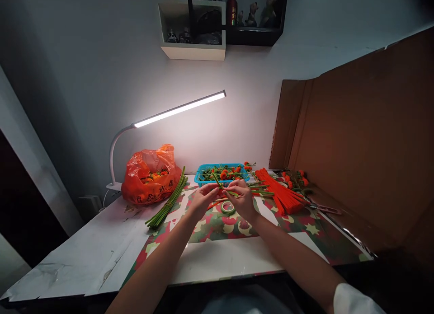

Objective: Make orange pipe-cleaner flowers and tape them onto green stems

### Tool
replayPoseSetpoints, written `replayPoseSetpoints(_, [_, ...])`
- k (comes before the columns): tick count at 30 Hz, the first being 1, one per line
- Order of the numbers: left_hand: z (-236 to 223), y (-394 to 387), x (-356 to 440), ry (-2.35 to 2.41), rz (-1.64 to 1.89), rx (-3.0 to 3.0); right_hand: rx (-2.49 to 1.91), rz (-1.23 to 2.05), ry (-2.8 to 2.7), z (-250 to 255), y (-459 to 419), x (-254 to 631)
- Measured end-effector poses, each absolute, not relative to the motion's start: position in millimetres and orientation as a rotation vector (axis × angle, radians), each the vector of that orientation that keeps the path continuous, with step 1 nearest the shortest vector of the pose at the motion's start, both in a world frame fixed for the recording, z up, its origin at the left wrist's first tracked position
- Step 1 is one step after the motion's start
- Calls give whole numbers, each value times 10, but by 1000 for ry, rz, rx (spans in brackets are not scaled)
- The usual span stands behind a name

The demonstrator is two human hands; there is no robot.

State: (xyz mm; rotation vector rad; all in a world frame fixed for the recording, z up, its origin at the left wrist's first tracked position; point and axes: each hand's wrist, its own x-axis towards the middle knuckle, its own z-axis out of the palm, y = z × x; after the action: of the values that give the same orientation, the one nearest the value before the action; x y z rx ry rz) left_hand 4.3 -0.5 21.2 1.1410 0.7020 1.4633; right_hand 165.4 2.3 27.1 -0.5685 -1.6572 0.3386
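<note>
My left hand [202, 198] and my right hand [241, 197] meet above the patterned mat [305, 228]. Both pinch a thin green stem [218, 183] that slants up to the left between them. A roll of green tape [228, 208] lies on the mat just below my fingers. Behind the hands stands a blue basket [205, 171] with small orange flowers and green stems in it.
A bundle of green stems [169, 201] lies at the left, beside an orange plastic bag [149, 178]. Orange sticks [280, 192] and loose orange flowers [294, 177] lie at the right. Brown cardboard [366, 138] walls the right side. A lit desk lamp [176, 110] arches overhead.
</note>
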Motion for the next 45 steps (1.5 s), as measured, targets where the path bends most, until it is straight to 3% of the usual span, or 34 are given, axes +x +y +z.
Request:
replayPoseSetpoints(9, [217, -43, 23, 692, 1420, 1369, -571, 651, -1770, 264, 182, 1674])
replayPoseSetpoints(23, [260, -60, 57, 743, 1494, 1385, -649, 426, -1558, 244, -32, 1594])
replayPoseSetpoints(34, [294, -136, 134, 733, 1536, 1387, -588, 70, -1752, 273, -26, 1613])
replayPoseSetpoints(45, [252, -122, 133, 751, 1624, 1366, -610, 47, -1774, 212, -11, 1573])
